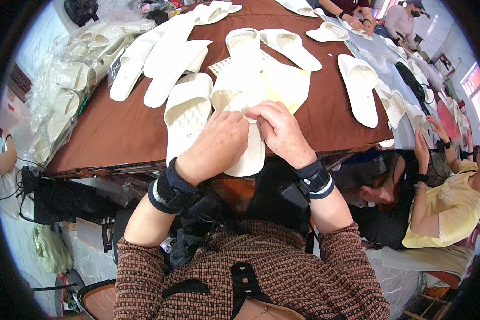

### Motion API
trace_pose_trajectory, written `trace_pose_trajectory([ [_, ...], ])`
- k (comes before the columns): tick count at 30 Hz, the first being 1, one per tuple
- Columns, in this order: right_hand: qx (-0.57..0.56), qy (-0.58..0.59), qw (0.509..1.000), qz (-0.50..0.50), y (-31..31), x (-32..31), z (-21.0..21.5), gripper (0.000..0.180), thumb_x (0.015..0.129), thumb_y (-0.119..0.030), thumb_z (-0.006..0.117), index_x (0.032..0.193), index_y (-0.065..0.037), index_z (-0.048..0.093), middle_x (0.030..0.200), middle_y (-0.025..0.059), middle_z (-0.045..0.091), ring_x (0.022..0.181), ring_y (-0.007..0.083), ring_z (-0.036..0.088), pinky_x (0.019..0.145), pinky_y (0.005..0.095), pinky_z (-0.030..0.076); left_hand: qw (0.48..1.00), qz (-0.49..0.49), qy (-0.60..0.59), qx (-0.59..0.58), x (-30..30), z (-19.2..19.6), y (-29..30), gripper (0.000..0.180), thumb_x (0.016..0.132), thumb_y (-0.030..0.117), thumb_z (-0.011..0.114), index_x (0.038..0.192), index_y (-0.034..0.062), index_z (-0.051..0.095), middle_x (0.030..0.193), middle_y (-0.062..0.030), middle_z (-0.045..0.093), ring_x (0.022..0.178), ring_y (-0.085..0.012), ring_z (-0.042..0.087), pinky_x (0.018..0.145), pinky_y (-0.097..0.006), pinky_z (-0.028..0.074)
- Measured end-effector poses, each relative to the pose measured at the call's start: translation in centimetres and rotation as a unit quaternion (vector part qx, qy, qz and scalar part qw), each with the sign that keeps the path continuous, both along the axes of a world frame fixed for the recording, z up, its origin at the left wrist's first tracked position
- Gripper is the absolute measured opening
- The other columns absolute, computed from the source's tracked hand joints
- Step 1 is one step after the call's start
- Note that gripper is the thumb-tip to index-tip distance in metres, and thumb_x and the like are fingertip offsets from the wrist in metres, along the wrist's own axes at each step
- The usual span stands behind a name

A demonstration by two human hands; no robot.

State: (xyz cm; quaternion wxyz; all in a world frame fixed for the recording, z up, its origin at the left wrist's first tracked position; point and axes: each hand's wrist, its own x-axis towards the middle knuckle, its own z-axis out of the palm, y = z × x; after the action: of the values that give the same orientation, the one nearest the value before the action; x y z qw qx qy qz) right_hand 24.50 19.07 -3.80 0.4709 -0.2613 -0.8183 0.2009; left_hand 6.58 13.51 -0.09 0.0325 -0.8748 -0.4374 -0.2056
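Observation:
Over a white slide slipper (249,162) near the table's front edge, my two hands meet. My left hand (218,138) is closed, its fingers curled at the slipper's strap. Beside it my right hand (282,130) pinches with thumb and forefinger; whatever lies in either pinch is too small or hidden. Just left of my hands rests a second white slipper (187,104) with a quilted insole. Behind them lie a pale yellow sheet (293,85) and a card with rows of small dots (221,68), partly covered by slippers.
Several white slippers (128,66) spread over the brown tablecloth (112,125). A clear plastic bag of slippers (69,80) lines the left edge. One slipper (358,90) lies at the right. A person in yellow (445,202) works at right; others sit at the far side.

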Motion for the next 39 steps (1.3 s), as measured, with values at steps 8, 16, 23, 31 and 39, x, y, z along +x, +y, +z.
trace_pose_trajectory([
  [8,-0.001,0.008,1.0,0.004,-0.1,0.0,0.0,0.024,0.079,0.008,0.054,0.096,-0.003,0.065,0.096,0.0143,0.065,0.095,0.0351,0.059,0.085,0.0416,0.049,1.0,0.013,-0.009,-0.015,-0.1,-0.9,0.2,0.01,0.085,0.007,0.058,0.09,-0.0013,0.055,0.093,-0.0177,0.056,0.093,-0.036,0.054,0.086,-0.043,0.043],
  [16,0.009,0.015,1.0,0.001,0.0,0.0,-0.1,0.024,0.079,0.008,0.053,0.097,-0.003,0.065,0.095,0.0141,0.066,0.095,0.0349,0.06,0.085,0.0415,0.049,0.995,0.004,-0.092,-0.041,-0.6,0.1,0.1,0.007,0.085,0.006,0.057,0.088,-0.0001,0.056,0.09,-0.0165,0.059,0.089,-0.0339,0.057,0.082,-0.041,0.046],
  [23,-0.006,0.01,1.0,-0.001,-0.1,-0.1,-0.1,0.023,0.08,0.006,0.054,0.098,-0.003,0.064,0.096,0.0139,0.065,0.095,0.0349,0.06,0.086,0.0417,0.049,0.946,0.07,-0.207,-0.242,-2.4,1.5,-0.1,0.014,0.086,0.01,0.056,0.09,-0.0018,0.061,0.085,-0.0211,0.064,0.082,-0.0363,0.063,0.073,-0.042,0.05],
  [31,-0.008,0.002,1.0,0.002,-0.2,0.0,-0.1,0.022,0.082,0.006,0.054,0.099,-0.004,0.064,0.097,0.0143,0.064,0.097,0.0345,0.059,0.086,0.0417,0.049,0.959,0.077,-0.164,-0.219,-2.6,1.3,0.5,0.016,0.086,0.011,0.055,0.086,-0.0036,0.061,0.085,-0.022,0.064,0.084,-0.0376,0.063,0.075,-0.043,0.05],
  [39,-0.005,-0.013,1.0,0.0,-0.3,0.2,-0.1,0.021,0.084,0.006,0.053,0.1,0.0,0.065,0.096,0.0127,0.065,0.095,0.03,0.061,0.085,0.0369,0.05,0.975,0.054,-0.114,-0.185,-2.5,1.0,0.9,0.012,0.087,0.009,0.054,0.087,-0.0022,0.059,0.086,-0.02,0.063,0.088,-0.0373,0.061,0.078,-0.045,0.048],
])
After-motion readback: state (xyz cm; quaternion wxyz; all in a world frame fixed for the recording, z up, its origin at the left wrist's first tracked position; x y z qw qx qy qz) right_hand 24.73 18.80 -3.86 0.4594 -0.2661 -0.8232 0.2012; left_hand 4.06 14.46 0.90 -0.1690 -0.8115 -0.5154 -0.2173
